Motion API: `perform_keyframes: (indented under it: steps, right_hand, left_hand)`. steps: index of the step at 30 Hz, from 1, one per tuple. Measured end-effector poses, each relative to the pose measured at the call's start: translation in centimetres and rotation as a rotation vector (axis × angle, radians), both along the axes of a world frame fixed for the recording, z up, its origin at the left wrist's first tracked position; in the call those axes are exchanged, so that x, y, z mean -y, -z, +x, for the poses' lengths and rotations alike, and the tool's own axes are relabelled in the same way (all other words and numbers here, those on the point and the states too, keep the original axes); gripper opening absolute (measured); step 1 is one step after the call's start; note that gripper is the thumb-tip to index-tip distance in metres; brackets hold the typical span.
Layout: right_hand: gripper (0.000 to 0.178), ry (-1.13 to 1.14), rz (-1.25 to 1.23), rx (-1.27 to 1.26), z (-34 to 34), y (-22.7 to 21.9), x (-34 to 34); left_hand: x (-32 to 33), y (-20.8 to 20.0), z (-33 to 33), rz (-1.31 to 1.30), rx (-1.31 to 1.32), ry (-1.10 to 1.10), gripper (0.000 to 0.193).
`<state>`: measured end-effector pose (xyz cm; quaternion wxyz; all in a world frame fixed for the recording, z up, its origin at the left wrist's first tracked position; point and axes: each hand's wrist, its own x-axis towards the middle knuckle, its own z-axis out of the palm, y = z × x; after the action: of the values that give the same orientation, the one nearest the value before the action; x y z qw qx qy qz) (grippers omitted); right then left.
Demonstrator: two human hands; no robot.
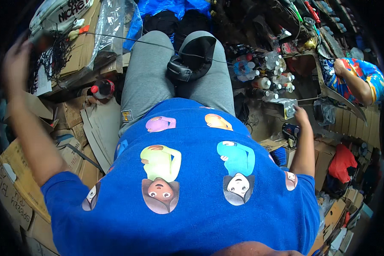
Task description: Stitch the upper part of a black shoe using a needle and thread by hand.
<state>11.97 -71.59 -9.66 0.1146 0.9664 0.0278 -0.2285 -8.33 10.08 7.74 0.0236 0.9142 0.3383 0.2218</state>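
Observation:
My left hand (18,64) is raised at the far left, its fingers smeared by motion. Close by its fingertips is a dark blurred object (41,41), and I cannot tell whether the hand holds it. A tangle of thin black cords (55,57) lies just right of that hand. At the right, my right hand (302,116) has its fingers closed at the edge of a shiny, silvery clear box (287,109). Across my thighs rests a black padded device with a curved band (180,70); a thin cable (132,39) runs over my legs beside it.
Several plastic bottles (272,79) stand right of my knees. A red-capped bottle (102,89) is by my left thigh. Flattened cardboard (83,47) and clear plastic sheeting (115,25) lie at the upper left. Another person's arm (357,85) reaches in at the right, near a red bag (342,163).

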Motion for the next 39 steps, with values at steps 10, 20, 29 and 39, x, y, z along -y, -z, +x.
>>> perform_keyframes:
  steps: [10,20,29,39]
  right_hand:
    - [0.018,-0.365,1.162,-0.042,-0.8,-5.3,-33.0]
    - [0.016,-0.523,1.152,-0.137,0.1,-3.0,-33.2]
    - [0.021,-0.514,1.19,0.09,-3.6,-2.8,-32.7]
    - [0.02,-1.032,0.578,0.197,-3.2,-7.1,-35.3]
  left_hand:
    - [25.9,12.6,13.5,-0.589,-0.135,1.333,0.034]
    - [25.6,13.5,16.0,-1.026,-0.589,1.181,0.027]
    - [25.0,14.3,15.8,-1.11,-0.62,1.273,0.037]
    - [26.2,13.8,16.6,-0.903,-0.698,1.31,0.033]
